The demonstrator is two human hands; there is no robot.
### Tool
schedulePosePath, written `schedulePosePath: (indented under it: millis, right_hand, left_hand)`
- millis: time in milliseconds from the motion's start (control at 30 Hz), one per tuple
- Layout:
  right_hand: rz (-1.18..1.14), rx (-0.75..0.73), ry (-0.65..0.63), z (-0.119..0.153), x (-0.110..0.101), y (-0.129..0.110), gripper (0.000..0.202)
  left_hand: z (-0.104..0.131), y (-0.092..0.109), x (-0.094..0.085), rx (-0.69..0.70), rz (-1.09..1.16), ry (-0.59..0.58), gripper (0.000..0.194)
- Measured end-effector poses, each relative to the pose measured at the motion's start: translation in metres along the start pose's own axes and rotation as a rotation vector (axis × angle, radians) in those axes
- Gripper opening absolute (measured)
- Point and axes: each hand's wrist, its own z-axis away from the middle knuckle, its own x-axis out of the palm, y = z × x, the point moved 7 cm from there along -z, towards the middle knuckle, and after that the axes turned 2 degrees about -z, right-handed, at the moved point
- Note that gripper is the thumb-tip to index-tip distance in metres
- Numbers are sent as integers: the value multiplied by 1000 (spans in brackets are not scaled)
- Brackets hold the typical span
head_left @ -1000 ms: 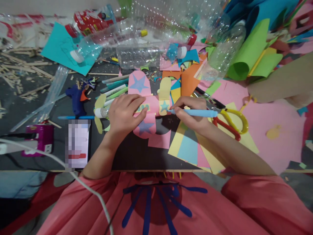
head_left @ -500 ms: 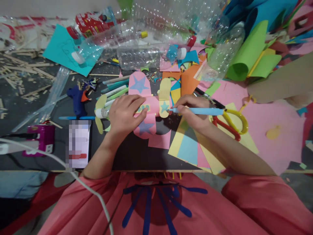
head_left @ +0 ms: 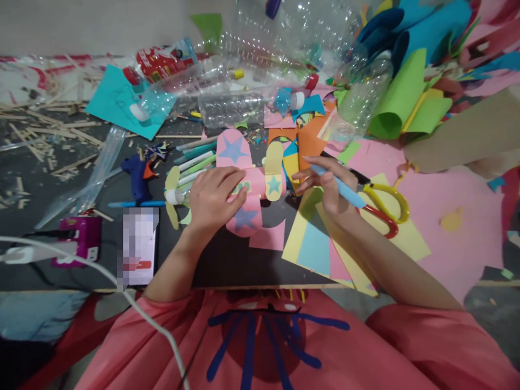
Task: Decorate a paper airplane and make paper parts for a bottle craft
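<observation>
Head view: a pink paper-covered plane lies on the dark tabletop in front of the person, its nose to the left, and serves as the landmark for what follows. Blue stars mark both wings, and a yellow tail strip carries another star. The left hand rests over the front of the plane's body, fingers curved across the top and thumb along the near side, gripping it. The right hand, just right of the plane's tail, pinches a light blue marker near the thumb, its other fingers loosely spread towards the tail. The marker's tip is hard to make out, but it seems to be clear of the paper.

Capped pens lie beside the plane's far wing, on its left. Farther left of the plane are a blue glue gun and, nearer the person, a phone. Yellow-and-red-handled scissors lie right of the plane, past the right hand. Clear plastic bottles lie beyond the plane.
</observation>
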Motion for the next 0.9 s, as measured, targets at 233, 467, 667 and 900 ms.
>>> schedulePosePath:
  millis: [233, 467, 667, 900]
  right_hand:
    - [153, -114, -242, 5, 14, 15, 51]
    - [249, -45, -498, 7, 32, 39, 93]
    - [264, 8, -484, 0, 36, 42, 85]
    - [209, -50, -367, -6, 27, 39, 63]
  left_hand:
    - [3, 5, -1, 44, 90, 102, 14]
    - [3, 2, -8, 34, 212, 206, 20]
    - [10, -17, -14, -154, 449, 318, 31]
    - [20, -23, -12, -139, 617, 410, 38]
